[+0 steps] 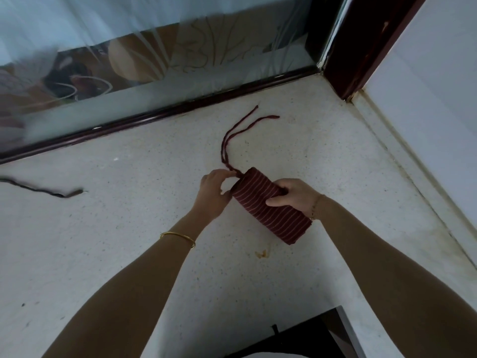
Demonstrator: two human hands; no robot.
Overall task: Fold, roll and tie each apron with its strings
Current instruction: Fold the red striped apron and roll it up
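Resting well off the window frame (160,116), rolled apron (281,220) clasped by right hand (294,195), left hand (213,192) seemingly pinching its strings (223,151).

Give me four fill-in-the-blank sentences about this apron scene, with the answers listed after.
1. The apron lies ___ into a tube on the speckled surface.
2. The right hand grips it, and the left hand pinches its ___ loose strings.
3. The strings trail away toward the ___ panel.
4. A gold bangle circles the ___ forearm.

Missing words: rolled; two; glass; left.
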